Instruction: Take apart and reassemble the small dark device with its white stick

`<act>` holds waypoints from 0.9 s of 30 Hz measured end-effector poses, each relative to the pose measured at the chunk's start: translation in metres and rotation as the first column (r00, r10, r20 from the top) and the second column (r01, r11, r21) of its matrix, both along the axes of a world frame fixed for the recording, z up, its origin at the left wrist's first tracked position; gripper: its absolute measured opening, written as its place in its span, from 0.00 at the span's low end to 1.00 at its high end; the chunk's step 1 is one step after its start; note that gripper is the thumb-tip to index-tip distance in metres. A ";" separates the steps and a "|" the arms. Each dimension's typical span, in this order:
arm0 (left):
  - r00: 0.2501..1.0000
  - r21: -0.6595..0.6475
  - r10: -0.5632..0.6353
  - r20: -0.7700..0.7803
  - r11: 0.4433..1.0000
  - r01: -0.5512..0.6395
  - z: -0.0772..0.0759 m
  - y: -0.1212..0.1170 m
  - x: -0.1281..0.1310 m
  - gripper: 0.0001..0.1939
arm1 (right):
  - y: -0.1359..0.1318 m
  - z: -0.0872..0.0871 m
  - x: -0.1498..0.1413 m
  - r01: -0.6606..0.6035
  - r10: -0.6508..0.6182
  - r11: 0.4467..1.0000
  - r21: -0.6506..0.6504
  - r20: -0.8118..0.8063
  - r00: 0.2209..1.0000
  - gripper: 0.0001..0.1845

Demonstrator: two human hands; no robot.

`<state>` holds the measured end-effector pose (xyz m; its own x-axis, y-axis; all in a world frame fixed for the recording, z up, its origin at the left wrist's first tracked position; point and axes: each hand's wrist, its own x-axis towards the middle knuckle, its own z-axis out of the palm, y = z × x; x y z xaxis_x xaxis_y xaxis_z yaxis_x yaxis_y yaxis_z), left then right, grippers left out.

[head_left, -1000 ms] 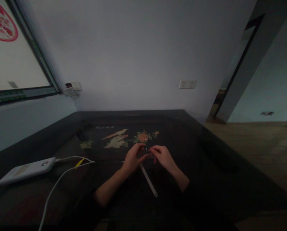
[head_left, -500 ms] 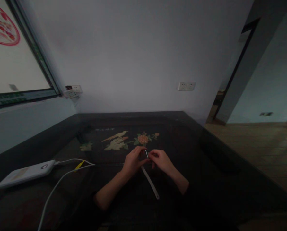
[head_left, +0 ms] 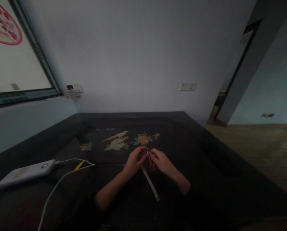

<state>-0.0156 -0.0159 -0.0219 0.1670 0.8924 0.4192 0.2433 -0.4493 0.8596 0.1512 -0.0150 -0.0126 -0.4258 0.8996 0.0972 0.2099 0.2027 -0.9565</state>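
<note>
My left hand (head_left: 134, 160) is closed, with thumb and forefinger pinching a small slim thing with a pale, shiny edge (head_left: 147, 152). My right hand (head_left: 161, 162) is closed too, its fingertips meeting the same small thing from the right. Fingers cover most of it, so its kind does not show. Below the hands, a long narrow white handle (head_left: 150, 183) with a hole at its near end slants down to the right. Its far end disappears behind my left hand, and whether it joins the small thing I cannot tell.
Both hands are over a dark glossy table (head_left: 196, 192) decorated with a bird and a flower (head_left: 143, 139). At the left lies a white power bank (head_left: 25, 174) with a white cable (head_left: 52, 192) and a yellow tag (head_left: 79, 165). A wall with sockets (head_left: 187, 86) stands behind.
The fingers have shifted slightly around the small thing, and less of its shiny edge shows between them. The white handle keeps nearly the same place; the view has moved a little.
</note>
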 end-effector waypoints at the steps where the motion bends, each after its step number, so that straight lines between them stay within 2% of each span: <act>1: 1.000 -0.012 0.011 0.015 1.000 -0.011 0.002 0.000 0.000 0.11 | -0.001 0.000 0.000 -0.014 0.014 1.000 -0.002 0.014 1.000 0.09; 5: 1.000 -0.076 0.027 -0.007 0.997 -0.027 0.006 0.005 -0.004 0.09 | -0.002 0.001 0.000 -0.045 0.041 0.998 0.037 0.115 0.993 0.09; 9: 0.995 -0.124 -0.002 -0.103 0.992 -0.011 0.004 0.012 -0.008 0.12 | 0.000 0.004 0.002 0.000 -0.030 0.993 0.122 0.250 0.968 0.08; 12: 0.994 -0.186 -0.049 -0.099 0.982 0.030 0.004 0.015 -0.009 0.13 | 0.002 0.007 0.007 -0.001 -0.057 0.983 0.182 0.313 0.948 0.06; 15: 0.996 -0.238 -0.071 -0.061 0.970 0.054 0.005 0.016 -0.011 0.14 | 0.004 0.008 0.012 -0.008 -0.056 0.979 0.205 0.305 0.951 0.07; 19: 0.999 -0.258 -0.041 -0.016 0.966 0.036 0.007 0.017 -0.013 0.16 | 0.010 0.006 0.019 0.014 -0.075 0.971 0.240 0.244 0.967 0.07; 27: 0.998 -0.276 -0.023 0.054 0.960 0.037 0.006 0.013 -0.009 0.16 | 0.013 0.006 0.018 0.114 -0.212 0.924 0.366 0.240 0.947 0.02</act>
